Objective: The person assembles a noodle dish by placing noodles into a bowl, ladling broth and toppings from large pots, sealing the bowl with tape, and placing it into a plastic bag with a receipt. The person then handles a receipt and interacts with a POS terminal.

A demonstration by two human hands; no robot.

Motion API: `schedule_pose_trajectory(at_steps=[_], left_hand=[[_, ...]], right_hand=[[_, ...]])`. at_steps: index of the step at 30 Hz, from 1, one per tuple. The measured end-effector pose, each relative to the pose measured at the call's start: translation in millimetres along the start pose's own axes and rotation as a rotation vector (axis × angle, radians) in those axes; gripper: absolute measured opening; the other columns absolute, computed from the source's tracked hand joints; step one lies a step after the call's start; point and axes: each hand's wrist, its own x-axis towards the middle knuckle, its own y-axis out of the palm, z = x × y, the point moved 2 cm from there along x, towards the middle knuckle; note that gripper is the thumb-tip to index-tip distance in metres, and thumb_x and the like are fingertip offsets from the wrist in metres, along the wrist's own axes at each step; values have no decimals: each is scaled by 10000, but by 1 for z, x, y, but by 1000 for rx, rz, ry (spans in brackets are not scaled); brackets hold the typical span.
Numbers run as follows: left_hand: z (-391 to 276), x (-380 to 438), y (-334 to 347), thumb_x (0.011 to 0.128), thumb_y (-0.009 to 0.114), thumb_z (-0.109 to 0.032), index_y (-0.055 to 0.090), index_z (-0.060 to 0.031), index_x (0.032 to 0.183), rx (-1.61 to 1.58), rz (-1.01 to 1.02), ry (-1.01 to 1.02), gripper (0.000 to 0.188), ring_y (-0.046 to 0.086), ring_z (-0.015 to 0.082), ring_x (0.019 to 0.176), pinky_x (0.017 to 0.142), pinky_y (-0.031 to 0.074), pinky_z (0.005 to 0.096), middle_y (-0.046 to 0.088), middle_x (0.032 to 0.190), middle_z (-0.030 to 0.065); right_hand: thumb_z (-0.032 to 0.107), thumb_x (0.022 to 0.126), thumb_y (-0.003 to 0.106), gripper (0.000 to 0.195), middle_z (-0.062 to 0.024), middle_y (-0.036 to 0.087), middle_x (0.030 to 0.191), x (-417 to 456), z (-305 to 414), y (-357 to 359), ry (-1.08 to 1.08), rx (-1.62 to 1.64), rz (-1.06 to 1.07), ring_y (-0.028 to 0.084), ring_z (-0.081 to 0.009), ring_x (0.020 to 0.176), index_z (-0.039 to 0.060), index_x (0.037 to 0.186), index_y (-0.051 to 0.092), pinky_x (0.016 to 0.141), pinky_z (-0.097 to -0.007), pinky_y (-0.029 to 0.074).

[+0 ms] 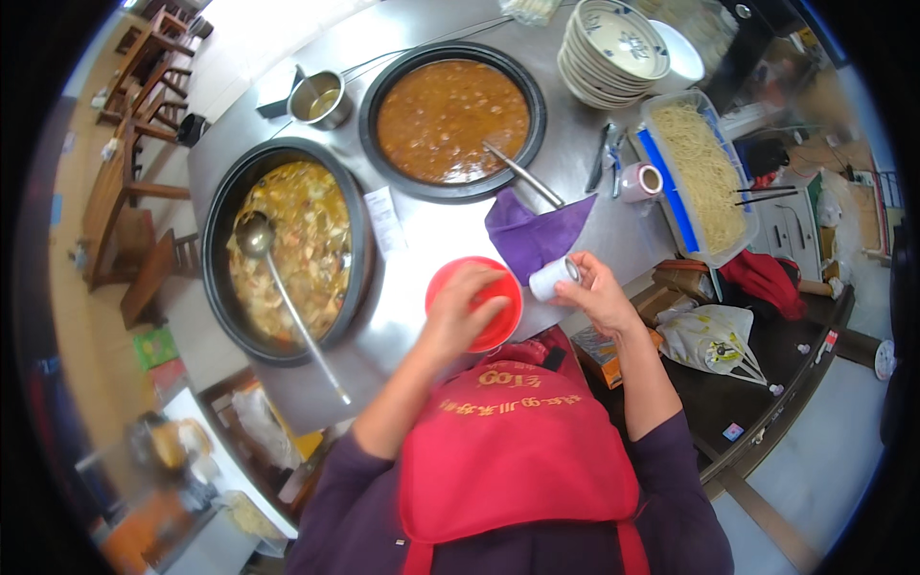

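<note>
My right hand [600, 298] holds a small white cylinder [550, 279] between thumb and fingers, with its dark-rimmed round end turned up and to the right. To the left of it, my left hand [456, 309] hovers over a round red plastic bowl [507, 323], fingers and thumb apart. It covers part of the bowl, and I cannot tell whether the fingertips touch the inside. A purple cloth [535, 233] lies just beyond both hands on the steel table [402, 287]. The bowl is close to the table's near edge, by my red apron [517, 460].
A pot of red-brown stew [453, 115] holds a metal-handled utensil [525, 175]. Left of it, a ladle [287, 295] leans in another stew pot [291, 251]. Stacked bowls [611, 57], a film roll [640, 182] and a noodle tub [697, 172] stand right. A paper slip [386, 221] lies between the pots.
</note>
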Motion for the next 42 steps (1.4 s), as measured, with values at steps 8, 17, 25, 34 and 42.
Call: schedule_pose_trajectory(at_steps=[8, 17, 25, 34, 42], left_hand=[[3, -5, 7, 932, 723, -1, 713, 8, 1071, -487, 86, -241, 140, 645, 112, 916, 775, 537, 265, 675, 1114, 67], [-2, -18, -8, 1003, 644, -31, 658, 3, 1031, -392, 45, -338, 46, 663, 97, 895, 779, 550, 250, 684, 1024, 39], [7, -18, -14, 1028, 603, -40, 597, -18, 1040, -551, 104, -388, 26, 647, 76, 862, 756, 544, 240, 664, 989, 17], [26, -22, -9, 1085, 511, -108, 553, -51, 1019, -937, 107, -369, 97, 666, 153, 890, 807, 563, 283, 640, 993, 64], [50, -24, -26, 1103, 491, -137, 549, -43, 1084, -1144, -63, -301, 112, 685, 197, 1065, 926, 559, 328, 630, 1077, 78]], right_hand=[[106, 931, 762, 372, -72, 642, 1130, -12, -1, 52, 110, 52, 187, 674, -154, 1042, 19, 1217, 541, 839, -335, 640], [146, 924, 786, 400, -62, 649, 1115, -13, 2, 75, 172, 25, 249, 670, -134, 1012, 37, 1225, 546, 767, -296, 623], [142, 902, 805, 407, -35, 649, 1088, -14, 8, 83, 24, -235, 305, 645, -101, 983, 42, 1209, 557, 806, -281, 582], [146, 946, 751, 392, -55, 654, 1141, -23, 23, 93, 235, 275, 351, 655, -143, 1034, 53, 1273, 555, 877, -319, 575], [120, 924, 773, 483, -93, 651, 1167, 35, 11, 78, -53, -151, 394, 649, -162, 1074, 24, 1319, 512, 902, -324, 558]])
